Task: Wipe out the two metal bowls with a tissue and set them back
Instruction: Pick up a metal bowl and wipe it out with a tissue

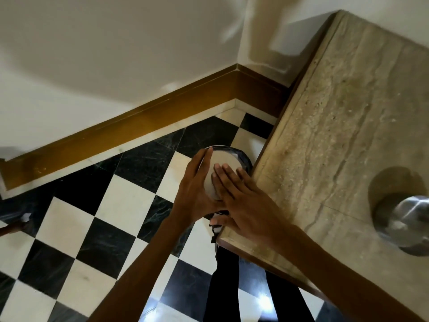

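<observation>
Just off the left edge of the stone counter (348, 126), above the checkered floor (92, 228), I see both hands meeting around a metal bowl (218, 156). The left hand (197, 189) cups the bowl from its left side, thumb hidden, fingers (204, 159) held close together and laid along the rim, reaching up toward the far edge. The right hand (241, 201) lies flat inside the bowl, its fingers (222, 175) nearly straight and only slightly fanned, pressing down on something pale that fills the bowl's inside; I take it for the tissue (222, 160), though blur keeps me from being sure where tissue ends and shiny metal begins. Beyond the fingertips, the far rim of the bowl shows as a thin bright arc. Under the bowl, and below the heel of the right hand, sits a dark round bin (243, 159) with a black liner, standing on the floor just beside the counter's edge; a scrap of white shows in it beneath the right thumb.

Well to the right of the right hand, on the counter near its right edge, rests a second metal bowl (404, 219), partly cut off by the frame, with a round shadow behind it. Far to the left of the left hand, a small white scrap (26, 216) lies on a dark tile. A brown skirting board (139, 126) runs along the white wall behind.
</observation>
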